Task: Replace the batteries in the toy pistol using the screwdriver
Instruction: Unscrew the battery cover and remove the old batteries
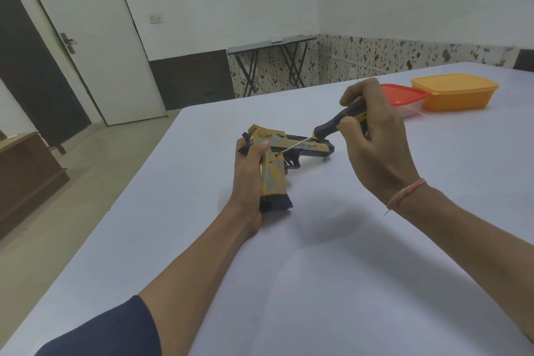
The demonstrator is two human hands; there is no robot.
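The left hand grips the toy pistol on its side on the table, steadying it; the right hand curls round the screwdriver, its tip seemingly on a grip screw.

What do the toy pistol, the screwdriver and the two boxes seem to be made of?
Toy pistol: apparently moulded plastic, matt tan with grey printed patches and dark parts. Screwdriver: thin shiny metal shaft; dark handle with yellow, likely plastic or rubber. Orange box: opaque, slightly glossy plastic. Red-lidded box: seemingly clear plastic body.
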